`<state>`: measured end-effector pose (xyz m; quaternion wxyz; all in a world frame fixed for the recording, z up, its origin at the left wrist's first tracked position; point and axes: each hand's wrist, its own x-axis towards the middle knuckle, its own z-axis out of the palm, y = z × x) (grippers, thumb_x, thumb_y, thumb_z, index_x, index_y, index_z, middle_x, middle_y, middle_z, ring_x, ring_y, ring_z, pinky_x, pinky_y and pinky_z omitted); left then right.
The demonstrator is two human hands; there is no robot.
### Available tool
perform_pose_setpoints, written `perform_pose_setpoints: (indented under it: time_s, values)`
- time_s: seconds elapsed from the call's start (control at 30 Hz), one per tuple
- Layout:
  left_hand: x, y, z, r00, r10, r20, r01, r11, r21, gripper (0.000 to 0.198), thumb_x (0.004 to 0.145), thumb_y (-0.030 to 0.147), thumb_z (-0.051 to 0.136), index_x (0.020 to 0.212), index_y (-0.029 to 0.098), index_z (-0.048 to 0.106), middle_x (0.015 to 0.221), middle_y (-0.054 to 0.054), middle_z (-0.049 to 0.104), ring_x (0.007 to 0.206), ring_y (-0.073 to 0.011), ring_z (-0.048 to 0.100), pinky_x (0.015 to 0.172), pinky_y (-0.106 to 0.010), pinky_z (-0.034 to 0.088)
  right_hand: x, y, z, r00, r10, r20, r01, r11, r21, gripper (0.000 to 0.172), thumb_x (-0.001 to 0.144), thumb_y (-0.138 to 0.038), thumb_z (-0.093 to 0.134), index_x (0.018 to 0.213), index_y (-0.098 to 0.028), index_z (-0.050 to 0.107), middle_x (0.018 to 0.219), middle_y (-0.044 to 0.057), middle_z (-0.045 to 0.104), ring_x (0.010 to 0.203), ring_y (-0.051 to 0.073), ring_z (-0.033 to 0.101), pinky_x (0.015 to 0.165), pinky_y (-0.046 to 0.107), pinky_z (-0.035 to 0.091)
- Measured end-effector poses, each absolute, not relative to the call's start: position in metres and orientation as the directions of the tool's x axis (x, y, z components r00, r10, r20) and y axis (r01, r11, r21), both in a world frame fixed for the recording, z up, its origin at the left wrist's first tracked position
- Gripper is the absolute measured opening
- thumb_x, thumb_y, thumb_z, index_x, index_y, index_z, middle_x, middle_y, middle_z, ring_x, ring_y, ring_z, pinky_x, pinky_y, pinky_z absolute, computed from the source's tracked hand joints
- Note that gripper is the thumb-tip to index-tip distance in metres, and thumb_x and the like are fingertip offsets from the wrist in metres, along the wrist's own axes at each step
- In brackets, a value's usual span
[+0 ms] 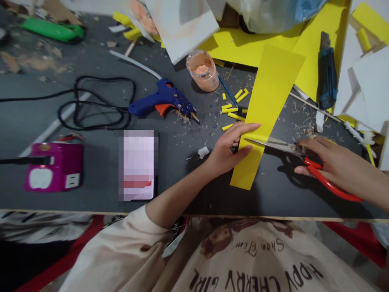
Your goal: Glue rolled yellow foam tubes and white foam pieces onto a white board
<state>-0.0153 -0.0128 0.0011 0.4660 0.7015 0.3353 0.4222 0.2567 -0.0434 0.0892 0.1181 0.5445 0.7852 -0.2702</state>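
A long yellow paper strip point(267, 101) lies slantwise on the dark table. My left hand point(231, 148) rests flat on the strip's lower part, fingers stretched out, pressing it down. My right hand point(328, 162) grips red-handled scissors point(291, 150). The scissor blades are parted and their tips touch the strip's right edge, close to my left fingers. Several small yellow rolled pieces point(234, 107) lie just above my left hand.
A blue glue gun point(164, 101) with black cable point(97, 105) lies left of centre. Near it stand a jar of orange powder point(203, 71), a pink power block point(54, 166) and a phone point(138, 164). A blue utility knife point(327, 73), yellow sheets point(243, 46) and white foam boards point(364, 81) crowd the back and right.
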Motion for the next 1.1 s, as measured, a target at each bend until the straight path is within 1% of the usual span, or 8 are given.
perform_pose_setpoints:
  time_s: [0.33, 0.47, 0.53, 0.63, 0.73, 0.8, 0.93, 1.1]
  values:
    - [-0.0149, -0.0137, -0.0006, 0.414, 0.868, 0.275, 0.056, -0.326, 0.944, 0.038, 0.089, 0.029, 0.061, 0.126, 0.021, 0.057, 0.12, -0.01, 0.059, 0.105, -0.0167, 0.062, 0.065, -0.016, 0.052, 0.2583, -0.0473, 0.0855, -0.401, 0.795, -0.454, 0.906, 0.27, -0.327, 0.058, 0.089, -0.066, 0.039, 0.123, -0.021, 0.051, 0.113, 0.016, 0.062, 0.096, 0.034, 0.065, 0.08, 0.049, 0.053]
    - [-0.0151, -0.0135, 0.0005, 0.424, 0.859, 0.286, 0.063, -0.343, 0.937, 0.037, 0.09, 0.03, 0.061, 0.126, 0.021, 0.057, 0.121, -0.01, 0.061, 0.111, -0.0189, 0.06, 0.064, -0.017, 0.051, 0.2569, -0.0461, 0.0877, -0.4, 0.799, -0.448, 0.906, 0.27, -0.326, 0.059, 0.089, -0.066, 0.038, 0.123, -0.02, 0.052, 0.114, 0.016, 0.062, 0.095, 0.033, 0.066, 0.08, 0.047, 0.053]
    - [-0.0152, -0.0132, 0.001, 0.425, 0.855, 0.298, 0.064, -0.357, 0.932, 0.038, 0.09, 0.031, 0.06, 0.127, 0.021, 0.057, 0.121, -0.01, 0.062, 0.113, -0.0198, 0.059, 0.068, -0.02, 0.053, 0.2571, -0.0458, 0.0885, -0.397, 0.792, -0.464, 0.907, 0.262, -0.329, 0.058, 0.089, -0.066, 0.038, 0.123, -0.021, 0.052, 0.114, 0.016, 0.062, 0.096, 0.033, 0.066, 0.081, 0.046, 0.053]
    - [-0.0152, -0.0125, 0.0017, 0.426, 0.843, 0.329, 0.078, -0.397, 0.915, 0.037, 0.09, 0.03, 0.06, 0.127, 0.02, 0.057, 0.12, -0.01, 0.063, 0.113, -0.0201, 0.059, 0.079, -0.026, 0.055, 0.2587, -0.0462, 0.0883, -0.393, 0.789, -0.473, 0.907, 0.25, -0.338, 0.056, 0.09, -0.064, 0.039, 0.123, -0.022, 0.051, 0.114, 0.015, 0.062, 0.098, 0.033, 0.066, 0.083, 0.047, 0.053]
    - [-0.015, -0.0119, 0.0026, 0.422, 0.833, 0.359, 0.097, -0.435, 0.895, 0.037, 0.09, 0.028, 0.061, 0.125, 0.019, 0.058, 0.12, -0.01, 0.064, 0.115, -0.0206, 0.059, 0.093, -0.032, 0.052, 0.2601, -0.0468, 0.0875, -0.391, 0.79, -0.472, 0.907, 0.245, -0.343, 0.055, 0.089, -0.064, 0.042, 0.124, -0.023, 0.051, 0.115, 0.014, 0.062, 0.098, 0.033, 0.066, 0.083, 0.048, 0.053]
    - [-0.0149, -0.0118, 0.0032, 0.422, 0.83, 0.366, 0.099, -0.443, 0.891, 0.036, 0.09, 0.027, 0.061, 0.125, 0.019, 0.058, 0.12, -0.01, 0.065, 0.115, -0.0205, 0.059, 0.098, -0.034, 0.049, 0.26, -0.047, 0.0876, -0.392, 0.786, -0.478, 0.907, 0.244, -0.343, 0.054, 0.088, -0.063, 0.044, 0.124, -0.023, 0.051, 0.116, 0.014, 0.062, 0.099, 0.033, 0.066, 0.083, 0.048, 0.053]
    - [-0.0148, -0.012, 0.0035, 0.427, 0.825, 0.37, 0.103, -0.451, 0.887, 0.036, 0.09, 0.026, 0.06, 0.125, 0.018, 0.058, 0.12, -0.01, 0.065, 0.115, -0.0207, 0.059, 0.102, -0.037, 0.048, 0.2585, -0.0472, 0.0899, -0.379, 0.789, -0.483, 0.911, 0.228, -0.342, 0.054, 0.088, -0.064, 0.043, 0.124, -0.024, 0.052, 0.117, 0.014, 0.062, 0.1, 0.033, 0.066, 0.084, 0.048, 0.054]
    - [-0.0148, -0.0119, 0.0019, 0.42, 0.824, 0.38, 0.097, -0.457, 0.884, 0.037, 0.09, 0.025, 0.061, 0.126, 0.02, 0.058, 0.12, -0.009, 0.065, 0.115, -0.0205, 0.059, 0.102, -0.037, 0.048, 0.2589, -0.0472, 0.0907, -0.368, 0.789, -0.492, 0.916, 0.216, -0.338, 0.059, 0.086, -0.07, 0.039, 0.123, -0.026, 0.052, 0.12, 0.014, 0.06, 0.102, 0.035, 0.066, 0.085, 0.05, 0.054]
